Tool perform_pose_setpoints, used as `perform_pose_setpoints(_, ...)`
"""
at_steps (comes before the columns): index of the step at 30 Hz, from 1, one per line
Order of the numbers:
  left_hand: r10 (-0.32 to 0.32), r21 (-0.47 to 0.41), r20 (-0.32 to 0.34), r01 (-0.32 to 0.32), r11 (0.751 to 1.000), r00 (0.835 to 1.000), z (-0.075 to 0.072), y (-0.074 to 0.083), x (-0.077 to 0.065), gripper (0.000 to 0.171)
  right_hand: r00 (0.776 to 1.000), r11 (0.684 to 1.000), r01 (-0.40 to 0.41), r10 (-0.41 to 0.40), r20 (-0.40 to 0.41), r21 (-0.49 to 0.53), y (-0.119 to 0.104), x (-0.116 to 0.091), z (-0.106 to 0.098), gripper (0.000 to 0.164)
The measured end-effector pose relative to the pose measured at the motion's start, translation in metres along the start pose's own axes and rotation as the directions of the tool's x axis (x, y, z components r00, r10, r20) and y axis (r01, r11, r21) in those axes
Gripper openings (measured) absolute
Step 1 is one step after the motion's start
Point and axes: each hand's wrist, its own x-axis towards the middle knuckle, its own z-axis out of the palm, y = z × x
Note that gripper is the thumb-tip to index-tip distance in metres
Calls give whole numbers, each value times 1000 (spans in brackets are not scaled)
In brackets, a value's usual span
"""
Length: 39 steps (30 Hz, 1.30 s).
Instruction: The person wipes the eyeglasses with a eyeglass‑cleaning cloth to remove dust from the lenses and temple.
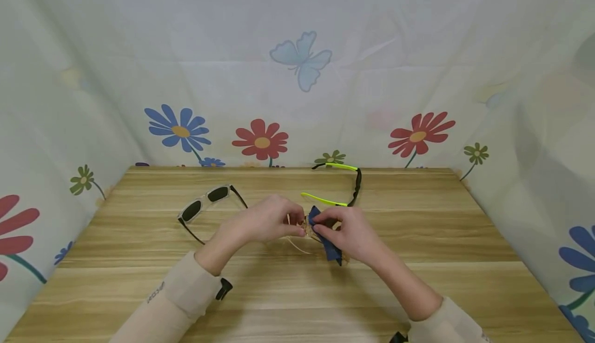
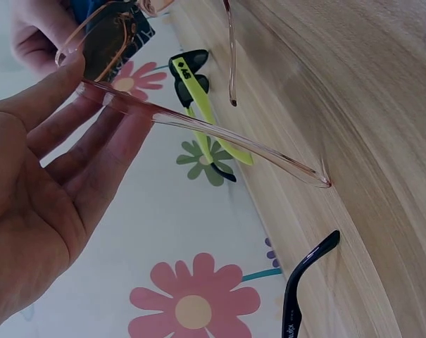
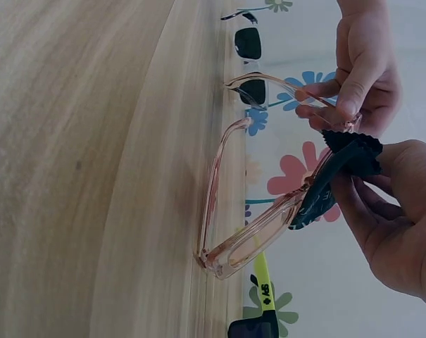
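Observation:
Between both hands is a pair of glasses with a clear, pinkish frame (image 3: 220,262). My left hand (image 1: 269,220) pinches it at one end near the hinge, and the temple (image 2: 227,137) runs out past the fingers in the left wrist view. My right hand (image 1: 350,232) pinches a dark blue cleaning cloth (image 1: 331,249) with a zigzag edge, folded over the lens nearer the left hand. That lens is partly hidden by the cloth; the other lens shows bare in the right wrist view. The temples are unfolded and point down towards the wooden table.
Sunglasses with a pale clear frame and dark lenses (image 1: 204,203) lie on the table (image 1: 288,301) to the left, temples unfolded. Behind the right hand lie black and neon yellow sunglasses (image 1: 357,185). A flower-printed curtain (image 1: 209,84) surrounds the table's back and sides.

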Motion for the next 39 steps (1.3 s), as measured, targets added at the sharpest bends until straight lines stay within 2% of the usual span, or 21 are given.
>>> perform_pose_setpoints(10,-7,-2,1,7,1000,1000,0,1,1,10,1000,1000,-20,20,-5,-8,7,-5,-1,9)
perform_pose_setpoints(21,-51,-30,19,51,998,999,-2,4,2,9,1000,998,1,-3,-26,-59,12,-8,-2,8)
perform_pose_setpoints(27,-92,-43,52,94,995,994,-4,4,2,9,1000,999,21,-22,-23,-49,12,-7,-1,8)
perform_pose_setpoints(39,-44,-30,65,46,999,997,-7,6,4,11,997,998,61,-61,-37,-4,7,-4,1,9)
